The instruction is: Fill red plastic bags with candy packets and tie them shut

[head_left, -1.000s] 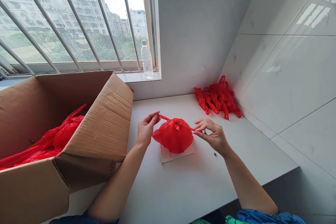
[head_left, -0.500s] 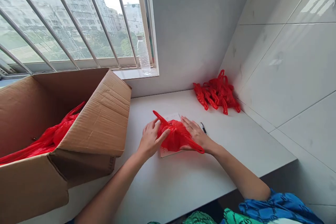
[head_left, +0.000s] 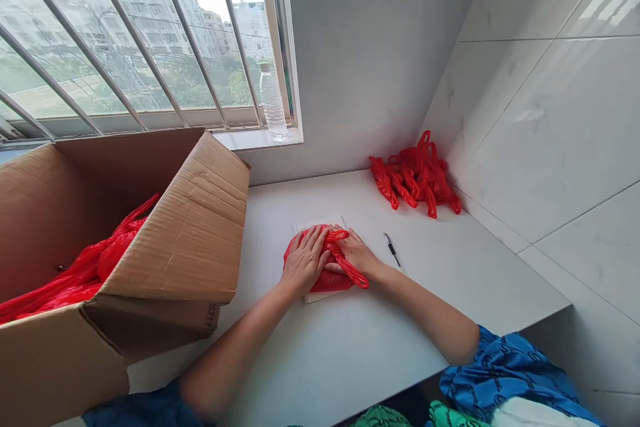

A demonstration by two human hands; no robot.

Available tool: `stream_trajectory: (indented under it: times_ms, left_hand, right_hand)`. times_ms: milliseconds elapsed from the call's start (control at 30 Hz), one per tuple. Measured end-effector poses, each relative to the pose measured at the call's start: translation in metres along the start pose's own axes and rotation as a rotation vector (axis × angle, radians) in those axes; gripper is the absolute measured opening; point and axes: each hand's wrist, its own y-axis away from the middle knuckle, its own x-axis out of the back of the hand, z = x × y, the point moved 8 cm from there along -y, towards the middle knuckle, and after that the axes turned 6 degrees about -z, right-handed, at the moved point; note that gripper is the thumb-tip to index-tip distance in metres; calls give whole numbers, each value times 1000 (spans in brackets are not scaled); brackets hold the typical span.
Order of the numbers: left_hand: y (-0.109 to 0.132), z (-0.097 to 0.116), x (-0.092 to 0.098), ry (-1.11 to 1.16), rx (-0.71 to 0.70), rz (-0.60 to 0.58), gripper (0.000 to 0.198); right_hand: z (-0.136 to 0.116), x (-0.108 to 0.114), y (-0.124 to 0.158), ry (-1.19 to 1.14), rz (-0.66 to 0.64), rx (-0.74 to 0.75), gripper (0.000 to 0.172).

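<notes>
On the white table a red plastic bag (head_left: 327, 283) lies bunched up, its looped handles pointing right. My left hand (head_left: 305, 257) rests flat over the left part of the bag, fingers stretched out. From the right, my right hand (head_left: 357, 255) lies against the bag with its fingers extended; a handle crosses in front of some of them. Beneath the bag shows the edge of a pale notebook or paper pad (head_left: 320, 298). What the bag contains, if anything, is hidden.
To the left stands an open cardboard box (head_left: 200, 227) holding red plastic bags (head_left: 113, 257). A pile of knotted red bags (head_left: 420, 173) sits in the back right corner. A pen (head_left: 392, 249) lies right of my hands. A clear bottle (head_left: 273, 103) stands on the windowsill.
My left hand has moved from the bag's left side onto its top and flattened. The bag is more compact, its upper handle folded over to the right. My right hand has shifted slightly left.
</notes>
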Motion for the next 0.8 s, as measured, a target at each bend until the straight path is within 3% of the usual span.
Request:
stream_trajectory:
  times_ms: [300,533,633,733,800]
  left_hand:
    - [0,-5,-13,109,32,-37,53]
    - [1,-5,-11,227,43,-37,50]
    - [3,-5,-4,314,38,23,46]
    - [7,-13,8,538,56,148,32]
    - [13,-27,17,737,142,266,27]
  right_hand:
    - [3,-3,1,-31,14,-4,83]
    - [4,-4,0,-56,13,10,84]
    - [3,-4,1,-65,27,17,83]
    - [0,5,4,-112,63,32,80]
    - [-2,19,9,-209,113,47,63]
